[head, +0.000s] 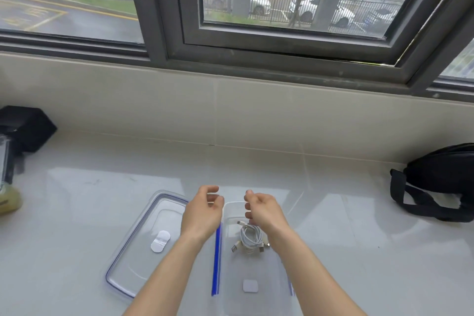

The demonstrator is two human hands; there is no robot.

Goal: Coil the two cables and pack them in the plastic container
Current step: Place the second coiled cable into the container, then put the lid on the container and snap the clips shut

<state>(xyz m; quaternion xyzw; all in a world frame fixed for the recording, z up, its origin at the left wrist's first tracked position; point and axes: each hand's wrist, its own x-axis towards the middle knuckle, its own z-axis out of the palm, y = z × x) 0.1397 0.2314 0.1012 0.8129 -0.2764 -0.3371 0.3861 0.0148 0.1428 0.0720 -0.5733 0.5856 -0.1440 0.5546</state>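
Far left edge of the counter (77,187): a black box (28,128), with a clear item and a yellowish object (9,199) below it, both cut off by the frame. Left of centre: a clear lid (143,238) with a blue seal, lying flat, a white patch at its middle. Next: the left hand (202,210), raised above the gap between the lid and the container, fingers loosely curled and holding nothing. Centre: a clear plastic container (230,277) with blue clips on its long sides, standing open just beside the lid. Inside it, toward the far half: a white coiled cable bundle (250,237) with several plugs sticking out; whether it is one cable or two cannot be told. A small white square (250,285) shows on the container's near floor. Over the container's far end: the right hand (264,209), fingers loosely curled, gripping nothing, just above the bundle and not touching it. The hands are near each other but apart. Far right: a black bag (441,179) with a strap, resting against the wall.
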